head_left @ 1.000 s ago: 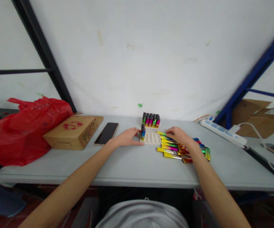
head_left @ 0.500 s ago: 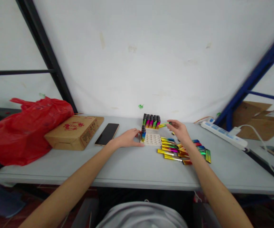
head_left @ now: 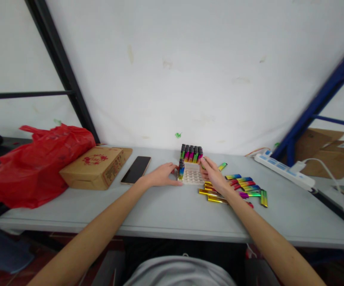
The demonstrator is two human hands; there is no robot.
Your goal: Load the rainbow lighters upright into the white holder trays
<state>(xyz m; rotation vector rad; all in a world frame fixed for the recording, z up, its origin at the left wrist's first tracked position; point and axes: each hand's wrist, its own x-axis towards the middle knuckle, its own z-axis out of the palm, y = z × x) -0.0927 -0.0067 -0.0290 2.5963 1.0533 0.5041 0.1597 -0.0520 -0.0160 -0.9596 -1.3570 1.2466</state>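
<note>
My left hand [head_left: 162, 174] bends round the left end of a white tray [head_left: 193, 177] with rows of round holes, thumb at its front corner and fingers by the lighters. A short row of blue-and-yellow lighters [head_left: 181, 171] stands upright along that end. Over the tray's right side, my right hand [head_left: 212, 172] pinches a lighter [head_left: 203, 159], mostly covered by the fingers. Behind the tray, a block of upright lighters [head_left: 192, 154] with black tops and pink and green bodies is packed together. Loose shiny lighters [head_left: 246, 183] lie in a heap under and beside my right forearm.
To the left lie a black phone [head_left: 136, 170], a brown cardboard box [head_left: 96, 167] and a red plastic bag [head_left: 46, 163]. A white power strip [head_left: 285, 171] with a plugged-in charger runs along the right. The wall [head_left: 172, 79] rises behind the table.
My right hand has moved left and nearer, bringing the lighter from beside the upright block to the tray's right side. My left hand stays at the tray's left end.
</note>
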